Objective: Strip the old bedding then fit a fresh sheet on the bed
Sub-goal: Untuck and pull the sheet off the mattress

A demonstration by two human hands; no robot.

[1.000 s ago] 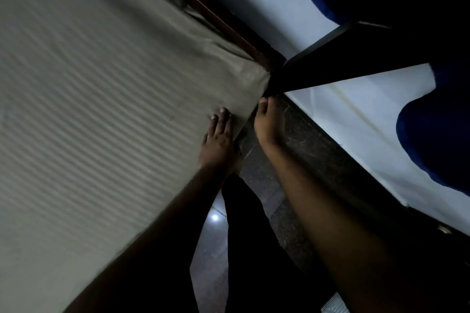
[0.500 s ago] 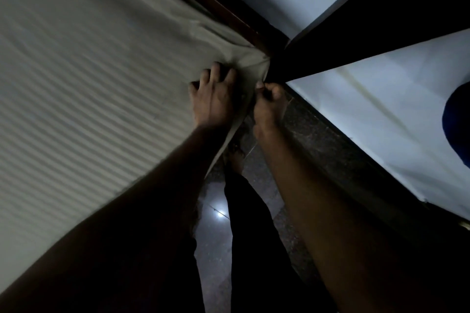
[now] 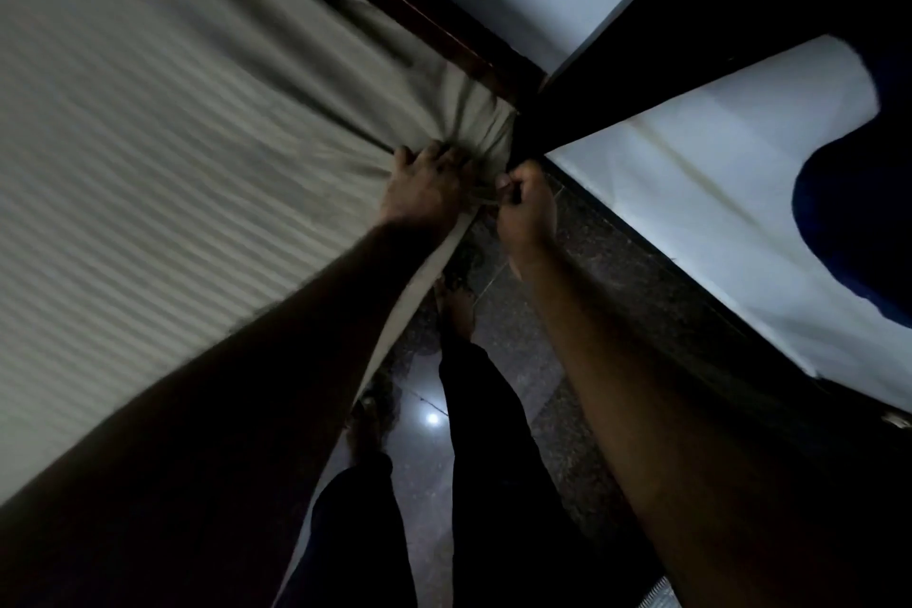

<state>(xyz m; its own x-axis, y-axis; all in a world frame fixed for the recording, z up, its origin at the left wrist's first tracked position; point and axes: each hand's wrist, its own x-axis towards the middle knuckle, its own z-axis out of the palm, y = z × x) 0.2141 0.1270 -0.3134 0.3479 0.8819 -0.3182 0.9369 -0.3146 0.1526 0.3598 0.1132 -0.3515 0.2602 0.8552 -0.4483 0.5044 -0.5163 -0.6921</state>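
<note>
Two hands at work on the striped sheet (image 3: 163, 153) at the bed corner beside the wooden frame rail (image 3: 419, 22): left hand (image 3: 427, 190) curled into a bunch of the cloth, with creases fanning out from the grip toward the corner; right hand (image 3: 525, 207) just beside it, fingers and thumb pinching the sheet's hanging edge. Spread flat over the rest of the bed, away from the gathered corner. Bare feet and dark trouser legs on the polished floor (image 3: 582, 257) below, next to a neighbouring white-covered bed (image 3: 715, 193) carrying a blue cloth (image 3: 849, 217).
</note>
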